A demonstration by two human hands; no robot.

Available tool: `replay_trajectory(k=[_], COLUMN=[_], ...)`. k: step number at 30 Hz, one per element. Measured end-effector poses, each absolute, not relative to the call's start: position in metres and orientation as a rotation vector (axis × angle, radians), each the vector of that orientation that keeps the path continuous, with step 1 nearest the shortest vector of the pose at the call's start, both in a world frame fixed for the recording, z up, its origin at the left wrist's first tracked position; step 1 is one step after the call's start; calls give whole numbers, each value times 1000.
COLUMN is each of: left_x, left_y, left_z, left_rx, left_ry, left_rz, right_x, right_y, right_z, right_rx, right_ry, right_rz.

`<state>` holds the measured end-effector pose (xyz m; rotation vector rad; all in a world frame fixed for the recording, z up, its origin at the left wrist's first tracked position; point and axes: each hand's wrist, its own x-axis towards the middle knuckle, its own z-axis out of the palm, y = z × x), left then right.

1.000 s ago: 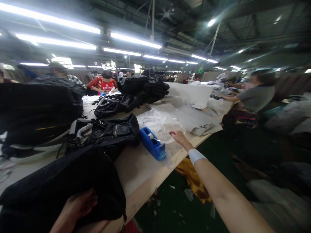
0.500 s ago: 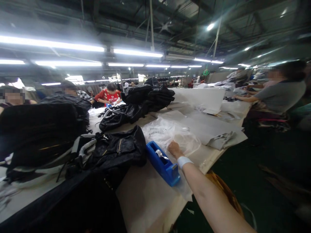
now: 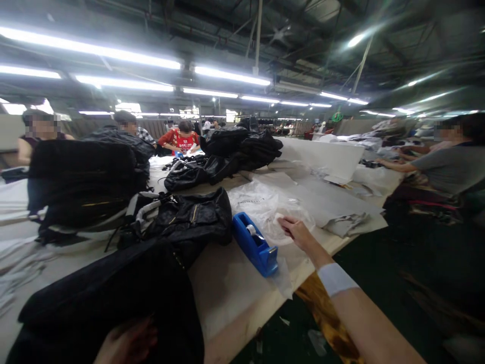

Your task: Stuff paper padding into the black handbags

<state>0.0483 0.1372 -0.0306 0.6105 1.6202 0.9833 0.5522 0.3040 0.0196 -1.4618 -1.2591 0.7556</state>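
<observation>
My right hand (image 3: pixel 297 233) pinches a small white piece (image 3: pixel 279 217), too small to name, above a clear plastic bag (image 3: pixel 252 194) with dark print. Just left of that hand, a blue tape dispenser (image 3: pixel 250 247) stands on the table with a roll of tape in it. Low in the view, my left hand (image 3: pixel 129 341) is over a large black bag (image 3: pixel 113 288); its fingers are dark and blurred. Another black bag (image 3: pixel 197 220) with zips and wrapped straps lies beside the dispenser.
Black bags are piled farther back (image 3: pixel 242 149), and a big one stands at the left (image 3: pixel 83 177). Grey sheets (image 3: pixel 322 197) cover part of the table (image 3: pixel 223 303). Co-workers sit or stand at the left, back and right (image 3: pixel 450 162). Brown-yellow material hangs below the table edge (image 3: pixel 322 313).
My right hand has lifted off the plastic bag and drawn right, with a small white piece now showing in its fingers. My left hand has come into view at the bottom. The view has shifted left.
</observation>
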Motion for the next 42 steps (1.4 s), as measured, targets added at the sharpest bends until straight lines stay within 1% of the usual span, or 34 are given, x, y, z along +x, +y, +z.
replay_trajectory(k=[4,8,10,13,17,21,27,30,42], left_x=[72,85,85,83,80,75,75,76,78], left_y=[121,123,130,137,136,135,137,138,135], left_z=[-14,-15,-18,-21,-26,-37,-46,-46,-46], left_rx=[722,802,842,985,1319,1489,1316,1305,1301], left_ry=[1630,1581,1587,1690,1819,1843,1808,1784,1748], left_rz=[1218,1342,1340,1230,1106,1125,1151,1152,1201], right_x=[495,421,384,335,283,246,223,220,216], right_y=[233,187,176,167,165,167,170,170,172], right_z=[41,53,56,58,43,11,-27,-35,-44], right_rx=[-1098,-1089,-1069,-1032,-1042,-1128,-1255,-1244,-1296], right_ry=[-1176,-1266,-1316,-1367,-1414,-1345,-1456,-1542,-1611], right_rz=[1121,1254,1313,1379,1426,1340,1078,992,869])
